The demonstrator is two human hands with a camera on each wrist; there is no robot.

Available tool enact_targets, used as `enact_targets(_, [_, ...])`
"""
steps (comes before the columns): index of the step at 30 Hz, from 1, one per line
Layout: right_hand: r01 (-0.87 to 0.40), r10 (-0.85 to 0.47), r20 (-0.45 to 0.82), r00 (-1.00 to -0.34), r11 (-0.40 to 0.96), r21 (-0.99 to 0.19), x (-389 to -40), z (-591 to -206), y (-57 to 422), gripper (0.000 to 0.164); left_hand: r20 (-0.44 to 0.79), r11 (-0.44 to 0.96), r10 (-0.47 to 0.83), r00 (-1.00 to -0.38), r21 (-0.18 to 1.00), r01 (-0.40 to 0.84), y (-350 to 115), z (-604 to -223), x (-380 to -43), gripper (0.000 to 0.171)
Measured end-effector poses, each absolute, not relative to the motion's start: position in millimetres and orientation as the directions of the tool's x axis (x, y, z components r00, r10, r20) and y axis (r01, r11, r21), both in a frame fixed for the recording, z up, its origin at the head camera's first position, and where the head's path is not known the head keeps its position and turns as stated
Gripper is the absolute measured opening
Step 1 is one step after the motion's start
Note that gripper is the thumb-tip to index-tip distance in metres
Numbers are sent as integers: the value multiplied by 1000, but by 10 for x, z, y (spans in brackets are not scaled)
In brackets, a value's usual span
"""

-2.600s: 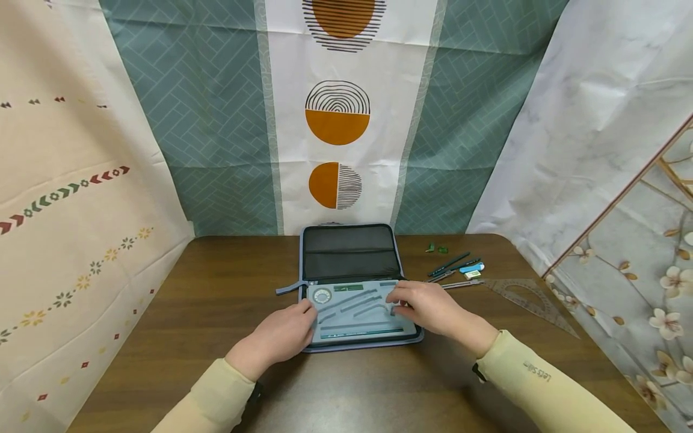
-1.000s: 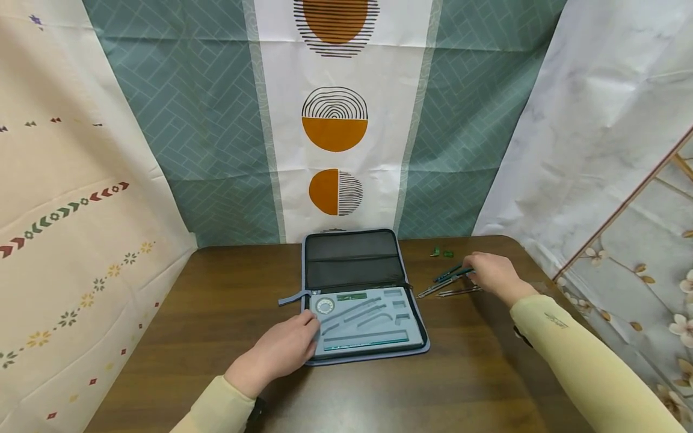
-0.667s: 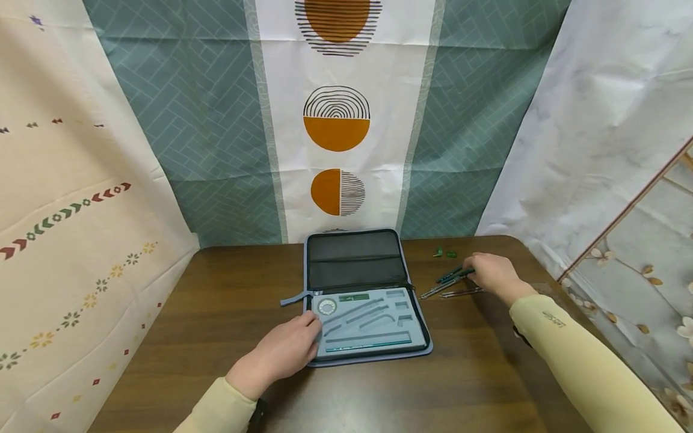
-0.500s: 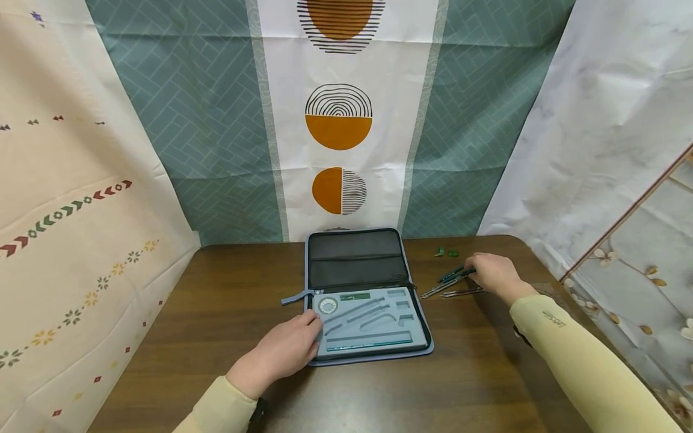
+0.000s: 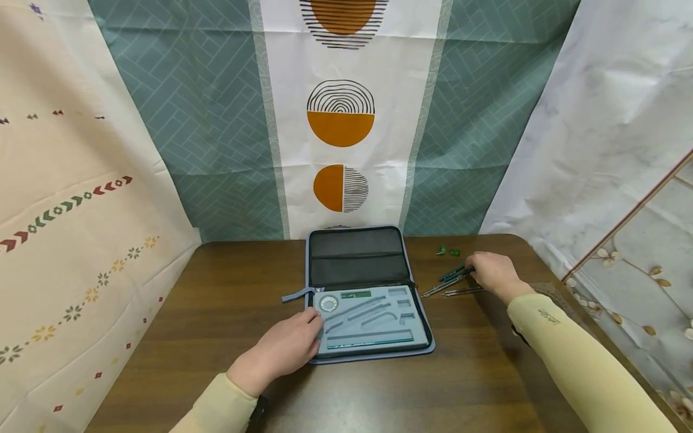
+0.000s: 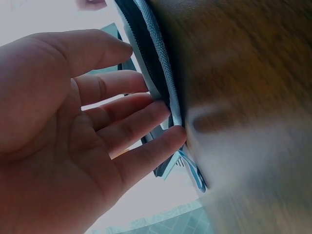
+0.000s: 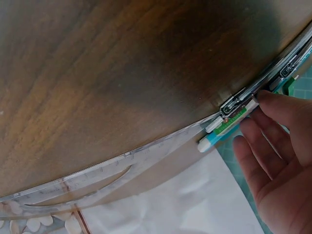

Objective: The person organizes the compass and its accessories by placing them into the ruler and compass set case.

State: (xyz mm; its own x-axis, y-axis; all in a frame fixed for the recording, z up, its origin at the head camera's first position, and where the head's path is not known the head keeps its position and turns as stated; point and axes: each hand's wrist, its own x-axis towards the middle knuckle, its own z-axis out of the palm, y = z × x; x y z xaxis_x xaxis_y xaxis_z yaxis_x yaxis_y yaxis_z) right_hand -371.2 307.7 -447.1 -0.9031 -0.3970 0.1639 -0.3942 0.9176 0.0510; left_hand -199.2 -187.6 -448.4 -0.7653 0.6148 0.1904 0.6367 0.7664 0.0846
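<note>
A zippered case lies unfolded on the table, its grey foam tray facing up. My left hand rests at the tray's left edge; in the left wrist view its loosely extended fingers touch the zipper rim. Beyond the case to the right, my right hand is down among loose drawing tools. Its thumb and forefinger pinch the end of a white eraser in a green sleeve. Right beside that lie a light blue stick with a white end and a metal compass.
A white disc, a green strip and a dark green pencil sit in the tray among bare slots. Two small green pieces lie at the back right. A transparent protractor set square lies at the table's right side.
My right hand has left the tray's right side and gone right to the loose tools, staying there over the last second. My left hand has stayed at the case's left edge.
</note>
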Motion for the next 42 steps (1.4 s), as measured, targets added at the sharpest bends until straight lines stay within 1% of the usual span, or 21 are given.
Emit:
enact_targets(8, [-394, -399, 191, -897, 917, 67, -3715, -4485, 3059, 15, 191, 781, 596, -780, 87, 619, -1866, -4472, -1985, 20])
enact_targets(21, [-411, -421, 217, -881, 907, 95, -3700, -4528, 3060, 12, 176, 784, 595, -784, 90, 614, -1856, -4457, -1980, 21])
enact_targets(32, [-461, -485, 193, -853, 873, 161, -3742, -4542, 3084, 17, 182, 781, 596, -782, 94, 617, -1865, -4469, -1981, 20])
enact_targets(42, [-496, -520, 191, -833, 853, 161, -3767, -4514, 3092, 21, 168, 784, 594, -786, 94, 613, -1867, -4459, -1973, 23])
